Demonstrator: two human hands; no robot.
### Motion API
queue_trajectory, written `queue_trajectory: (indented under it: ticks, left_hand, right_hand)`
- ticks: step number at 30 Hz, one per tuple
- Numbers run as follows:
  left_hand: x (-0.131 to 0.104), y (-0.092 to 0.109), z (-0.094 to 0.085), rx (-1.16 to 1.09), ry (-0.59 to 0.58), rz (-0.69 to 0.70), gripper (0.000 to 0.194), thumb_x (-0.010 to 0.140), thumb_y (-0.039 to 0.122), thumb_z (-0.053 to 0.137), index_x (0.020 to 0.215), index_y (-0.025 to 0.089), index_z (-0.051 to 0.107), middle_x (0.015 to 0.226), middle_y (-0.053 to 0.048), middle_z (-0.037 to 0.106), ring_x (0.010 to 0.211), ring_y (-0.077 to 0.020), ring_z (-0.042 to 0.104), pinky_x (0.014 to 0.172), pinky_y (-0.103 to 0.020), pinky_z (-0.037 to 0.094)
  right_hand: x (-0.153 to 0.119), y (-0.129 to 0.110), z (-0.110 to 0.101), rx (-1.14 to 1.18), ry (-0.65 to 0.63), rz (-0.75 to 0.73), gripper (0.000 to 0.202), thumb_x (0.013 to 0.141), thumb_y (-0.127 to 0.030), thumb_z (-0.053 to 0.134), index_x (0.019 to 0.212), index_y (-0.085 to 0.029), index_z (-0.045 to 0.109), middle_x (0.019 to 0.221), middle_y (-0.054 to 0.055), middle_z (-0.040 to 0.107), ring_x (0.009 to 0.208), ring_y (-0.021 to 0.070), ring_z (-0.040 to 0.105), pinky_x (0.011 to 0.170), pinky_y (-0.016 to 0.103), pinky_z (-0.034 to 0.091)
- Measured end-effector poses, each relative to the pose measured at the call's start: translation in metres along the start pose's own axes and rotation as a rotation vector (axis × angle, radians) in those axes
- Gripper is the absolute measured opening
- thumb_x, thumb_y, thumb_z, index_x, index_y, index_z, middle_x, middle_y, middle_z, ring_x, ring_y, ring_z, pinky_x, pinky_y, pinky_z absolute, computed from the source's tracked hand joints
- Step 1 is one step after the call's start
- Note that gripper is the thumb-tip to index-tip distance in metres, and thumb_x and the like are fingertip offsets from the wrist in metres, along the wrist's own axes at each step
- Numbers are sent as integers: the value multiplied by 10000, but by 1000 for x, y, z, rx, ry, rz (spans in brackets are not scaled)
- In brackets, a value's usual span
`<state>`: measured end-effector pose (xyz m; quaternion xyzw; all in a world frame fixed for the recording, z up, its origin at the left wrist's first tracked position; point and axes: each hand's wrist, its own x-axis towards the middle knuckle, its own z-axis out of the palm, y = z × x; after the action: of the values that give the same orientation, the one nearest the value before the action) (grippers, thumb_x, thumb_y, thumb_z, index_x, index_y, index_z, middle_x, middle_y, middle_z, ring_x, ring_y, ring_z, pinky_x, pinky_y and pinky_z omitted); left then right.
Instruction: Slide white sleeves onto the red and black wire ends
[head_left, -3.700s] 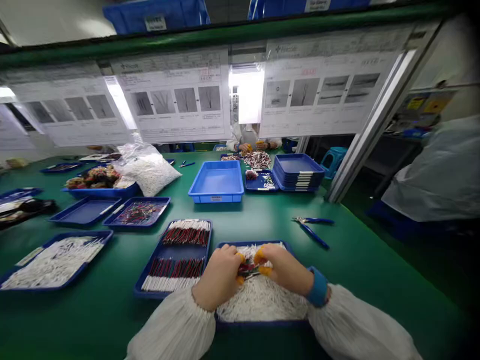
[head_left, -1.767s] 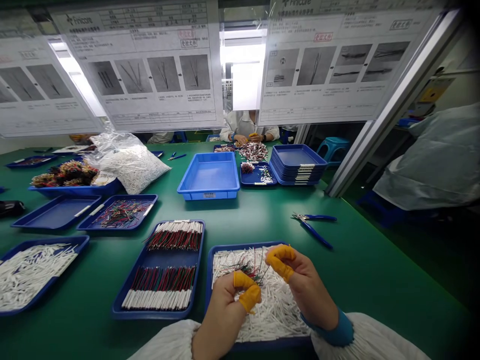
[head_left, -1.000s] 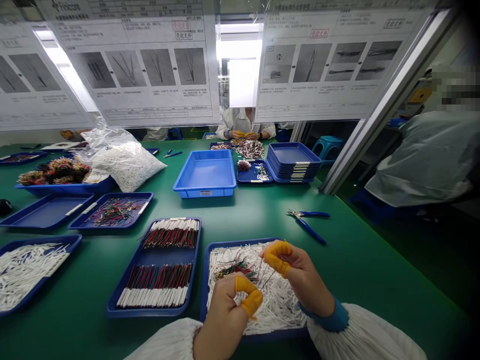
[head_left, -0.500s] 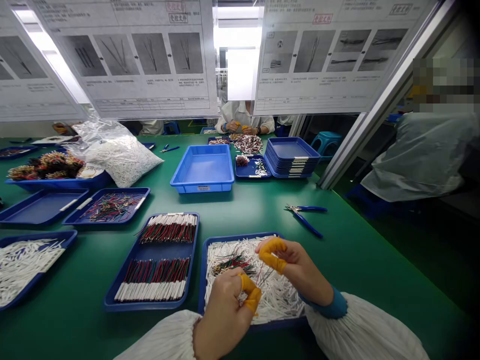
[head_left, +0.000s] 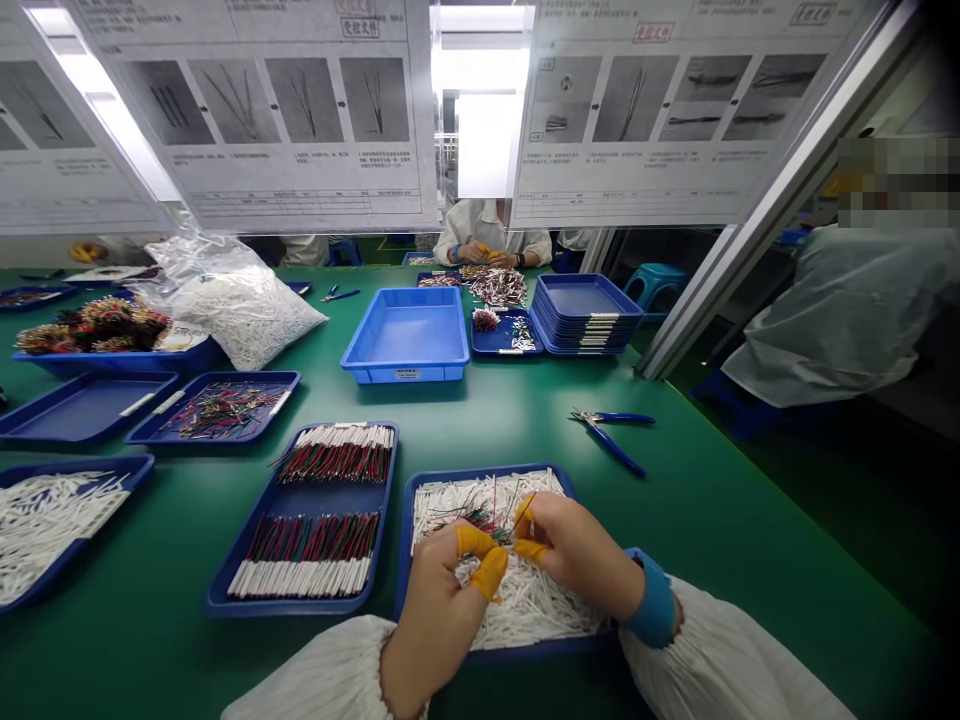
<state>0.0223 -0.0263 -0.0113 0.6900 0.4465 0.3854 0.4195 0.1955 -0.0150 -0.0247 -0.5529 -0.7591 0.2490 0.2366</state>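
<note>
Toward the green surface's (head_left: 720,540) right edge, the left hand's (head_left: 439,600) fingers pinch thin red-and-dark wires (head_left: 495,493), the right hand's (head_left: 581,545) bent beside them, grip unclear

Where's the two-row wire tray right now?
Head view, left of centre: the two-row wire tray lies on the green table, left of the left hand and white-tube tray.

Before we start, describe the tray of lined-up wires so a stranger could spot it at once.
On the green table, find the tray of loose white pieces beneath the left hand. The blue wire tray lies just left of it. Unlike its neighbours, it holds wires with white ends in two neat rows.
</note>
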Motion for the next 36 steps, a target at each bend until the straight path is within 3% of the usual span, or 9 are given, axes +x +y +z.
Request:
queue_trajectory:
  ticks: [12,18,25,36]
  left_hand:
    - [0,2,0,-4,-30,-19,166,747,204,544,590,152,553,589,-24,547,582,-168,511,566,-266,393]
    - [1,-1,1,-58,-6,-38,161,749,210,557,601,147,577,590,-27,560,586,-173,525,562,-271,412]
    - [1,-9,3,-138,46,9,75,736,152,582,714,143,653,893,-96,655,836,-223,606,775,-335,463]
    - [-1,-7,2,-84,18,41,217,737,124,583,934,135,673,993,-105,688,935,-243,619,859,-372,464]
  right_hand:
    - [-1,2,0,4,-47,33,181,614,14,543,597,-165,553,574,-5,515,514,137,450,476,242,332]
    - [-2,0,-13,137,-26,41,144,705,-38,514,661,-174,497,599,-11,511,527,128,465,484,237,389]
    - [-1,-11,-17,492,5,55,52,748,-117,551,735,-164,531,674,8,532,604,147,517,570,283,456]
    - [0,-12,-5,451,64,0,66,710,-83,603,732,-143,587,663,34,606,601,163,572,560,288,482]
